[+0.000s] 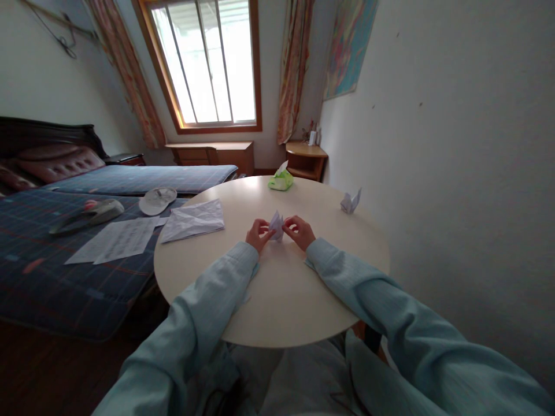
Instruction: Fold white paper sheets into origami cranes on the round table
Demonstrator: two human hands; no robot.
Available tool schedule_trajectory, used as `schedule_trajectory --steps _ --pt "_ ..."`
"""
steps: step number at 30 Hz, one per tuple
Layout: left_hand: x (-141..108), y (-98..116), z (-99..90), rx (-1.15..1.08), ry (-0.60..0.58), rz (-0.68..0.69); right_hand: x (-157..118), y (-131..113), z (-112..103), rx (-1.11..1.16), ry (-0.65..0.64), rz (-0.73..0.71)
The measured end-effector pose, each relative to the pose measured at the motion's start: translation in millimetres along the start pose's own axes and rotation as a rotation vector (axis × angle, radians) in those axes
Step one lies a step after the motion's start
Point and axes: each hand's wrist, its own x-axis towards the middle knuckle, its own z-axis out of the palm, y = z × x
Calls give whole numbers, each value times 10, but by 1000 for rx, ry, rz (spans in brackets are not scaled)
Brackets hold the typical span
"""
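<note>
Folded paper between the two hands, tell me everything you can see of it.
The folded paper is small and whitish with a faint lilac cast, creased into an angular shape with a point at the top. Its finer folds are too small to make out. It is held upright around the middle of the round table, pinched by the left hand's grip on one side and the right hand's grip on the other. Whether it touches the tabletop is unclear.

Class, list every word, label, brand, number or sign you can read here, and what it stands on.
Readable text: none.
Printed sheets on the bed: too blurred to read.
Wall poster: no lettering can be made out.
Green tissue pack: any label is too small to read.
Folded paper between left hand and right hand: no writing visible.
</note>
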Motion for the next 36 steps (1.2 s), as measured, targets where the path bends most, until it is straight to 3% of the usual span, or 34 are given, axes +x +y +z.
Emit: schedule_trajectory --steps 16,30,36 --pt "-1 99 -3 56 -23 -84 -1 -28 -19 -2 -38 -9" --pt "20 -39 17 50 -51 -16 -18 12 20 -32 -87 52" --pt "8 -1 3 72 -84 1 -20 -8 14 -37 -106 26"
